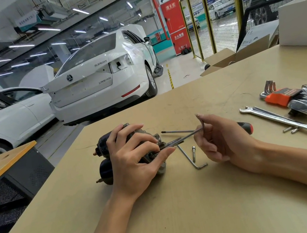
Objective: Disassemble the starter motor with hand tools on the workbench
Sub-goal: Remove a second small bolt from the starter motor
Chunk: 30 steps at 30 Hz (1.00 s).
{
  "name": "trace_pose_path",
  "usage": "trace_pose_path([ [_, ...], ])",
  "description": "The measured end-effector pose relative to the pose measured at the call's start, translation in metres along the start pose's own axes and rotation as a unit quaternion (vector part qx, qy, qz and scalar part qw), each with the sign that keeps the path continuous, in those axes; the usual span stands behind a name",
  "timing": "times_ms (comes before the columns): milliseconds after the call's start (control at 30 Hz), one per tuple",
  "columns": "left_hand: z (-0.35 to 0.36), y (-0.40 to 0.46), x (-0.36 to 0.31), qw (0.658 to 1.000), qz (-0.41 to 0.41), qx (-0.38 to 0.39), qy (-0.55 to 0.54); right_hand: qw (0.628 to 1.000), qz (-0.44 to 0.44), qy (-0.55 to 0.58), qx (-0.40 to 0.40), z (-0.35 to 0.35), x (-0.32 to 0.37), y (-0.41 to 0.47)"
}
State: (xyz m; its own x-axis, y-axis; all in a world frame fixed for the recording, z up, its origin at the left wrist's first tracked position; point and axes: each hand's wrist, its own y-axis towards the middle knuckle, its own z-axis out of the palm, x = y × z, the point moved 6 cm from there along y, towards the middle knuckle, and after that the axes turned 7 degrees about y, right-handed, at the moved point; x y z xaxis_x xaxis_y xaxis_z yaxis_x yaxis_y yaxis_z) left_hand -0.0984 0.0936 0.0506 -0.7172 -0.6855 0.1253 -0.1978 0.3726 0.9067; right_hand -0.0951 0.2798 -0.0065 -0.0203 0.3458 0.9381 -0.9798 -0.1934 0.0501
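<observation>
Behind the tan wooden workbench (182, 211) stand white cars. On it, near its far edge, lies the dark twin-cylinder starter motor (115, 158), gripped from above by the left hand (133, 159). The right hand (219, 138), fingers curled, pinches a bent steel hex key (189, 134) reaching into the motor's end.

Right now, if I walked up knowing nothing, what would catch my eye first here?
Probably the two hands at the middle of the workbench: the left hand steadies a dark starter motor, while the right hand holds an L-shaped hex key pointed into it. Next, the shiny wrenches spread at the right, and the white car behind the bench.
</observation>
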Motion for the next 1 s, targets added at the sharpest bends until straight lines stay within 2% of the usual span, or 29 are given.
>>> trace_pose_path([
  [100, 0.000, 0.000, 0.001, 1.000, 0.006, 0.001, 0.006, 0.999, -0.006, 0.005, 0.043, 0.005, 0.000, -0.002],
  [200, 0.000, -0.001, 0.001, 1.000, 0.009, 0.001, 0.011, 0.998, -0.035, 0.004, 0.046, 0.006, 0.003, -0.004],
  [500, 0.000, -0.002, 0.000, 1.000, 0.004, 0.002, 0.004, 0.993, -0.095, -0.065, -0.027, -0.004, 0.007, -0.002],
  [800, 0.000, -0.001, 0.000, 1.000, -0.004, 0.001, -0.005, 0.992, -0.057, -0.065, -0.089, -0.008, 0.003, -0.001],
  [1000, 0.000, -0.002, 0.001, 1.000, 0.000, 0.003, -0.002, 0.999, -0.019, -0.033, -0.007, 0.000, 0.000, -0.002],
])
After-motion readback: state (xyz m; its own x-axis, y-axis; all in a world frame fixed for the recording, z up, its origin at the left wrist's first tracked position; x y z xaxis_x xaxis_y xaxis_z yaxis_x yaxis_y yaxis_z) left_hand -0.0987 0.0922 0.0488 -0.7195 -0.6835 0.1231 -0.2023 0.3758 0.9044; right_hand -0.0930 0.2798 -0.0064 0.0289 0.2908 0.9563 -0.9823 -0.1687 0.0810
